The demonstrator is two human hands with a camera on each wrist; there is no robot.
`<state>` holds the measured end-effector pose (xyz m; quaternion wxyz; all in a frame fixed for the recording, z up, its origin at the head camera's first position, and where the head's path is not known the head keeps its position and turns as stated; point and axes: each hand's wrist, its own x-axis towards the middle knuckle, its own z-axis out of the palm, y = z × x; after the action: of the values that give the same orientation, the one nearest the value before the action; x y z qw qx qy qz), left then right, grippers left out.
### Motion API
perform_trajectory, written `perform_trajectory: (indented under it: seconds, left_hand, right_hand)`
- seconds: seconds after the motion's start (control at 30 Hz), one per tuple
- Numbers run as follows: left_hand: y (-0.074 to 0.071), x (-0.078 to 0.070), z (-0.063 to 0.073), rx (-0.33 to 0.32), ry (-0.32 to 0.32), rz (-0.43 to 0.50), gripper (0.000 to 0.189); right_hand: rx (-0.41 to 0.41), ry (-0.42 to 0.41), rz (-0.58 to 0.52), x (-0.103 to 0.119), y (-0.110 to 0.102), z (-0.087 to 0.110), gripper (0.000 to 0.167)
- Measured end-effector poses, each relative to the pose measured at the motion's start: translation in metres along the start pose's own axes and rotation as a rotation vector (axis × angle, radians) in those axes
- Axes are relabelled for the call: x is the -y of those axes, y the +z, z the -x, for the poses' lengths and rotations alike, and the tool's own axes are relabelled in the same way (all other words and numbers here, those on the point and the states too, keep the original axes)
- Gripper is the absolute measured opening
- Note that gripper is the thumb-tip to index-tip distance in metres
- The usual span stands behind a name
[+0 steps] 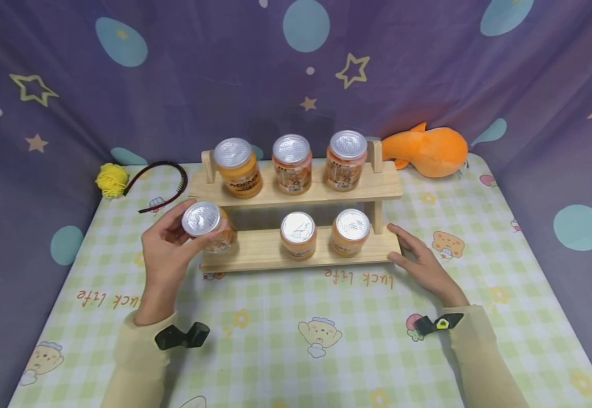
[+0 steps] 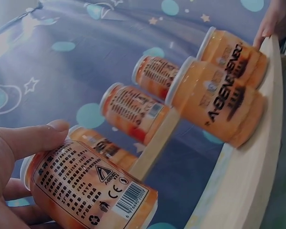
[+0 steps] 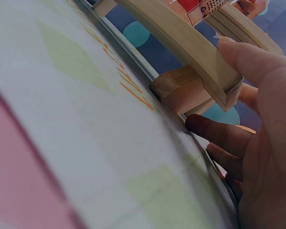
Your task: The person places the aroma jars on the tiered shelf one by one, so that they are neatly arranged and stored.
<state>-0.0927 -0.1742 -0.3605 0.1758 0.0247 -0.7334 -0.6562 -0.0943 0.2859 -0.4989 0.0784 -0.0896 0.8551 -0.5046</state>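
Observation:
My left hand grips a jar with a silver lid, thumb in front and fingers around its left side, at the left end of the lower shelf. Orange contents and a printed label with a barcode show on this jar in the left wrist view; whether its base touches the shelf I cannot tell. A two-tier wooden rack stands ahead. My right hand holds the right end of its lower board, the thumb at the board's corner and the other fingers partly hidden beyond it.
Two similar jars stand on the lower shelf, and three jars on the upper one. Behind the rack's right end lies an orange plush toy. A dark headband and yellow yarn lie at left. Purple curtain rises behind.

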Motion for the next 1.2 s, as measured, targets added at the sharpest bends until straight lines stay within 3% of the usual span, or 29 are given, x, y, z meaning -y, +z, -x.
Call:
perform_trajectory:
  seconds: [0.47, 0.77, 0.93, 1.2]
  left_hand:
    - [0.023, 0.012, 0.002, 0.067, -0.036, -0.041, 0.064]
    - [0.036, 0.025, 0.006, 0.146, -0.055, -0.096, 0.062]
    - [0.041, 0.029, 0.007, 0.173, -0.088, -0.117, 0.063]
    - [0.044, 0.037, 0.007, 0.183, -0.086, -0.113, 0.066]
  right_hand:
    - [0.004, 0.006, -0.012, 0.002, -0.001, 0.001, 0.065]
    - [0.0, 0.005, -0.008, 0.0, -0.001, 0.001, 0.065]
    - [0.003, 0.01, -0.002, 0.001, -0.001, 0.001, 0.067]
    - [0.001, 0.007, 0.008, -0.001, -0.001, 0.0, 0.066]
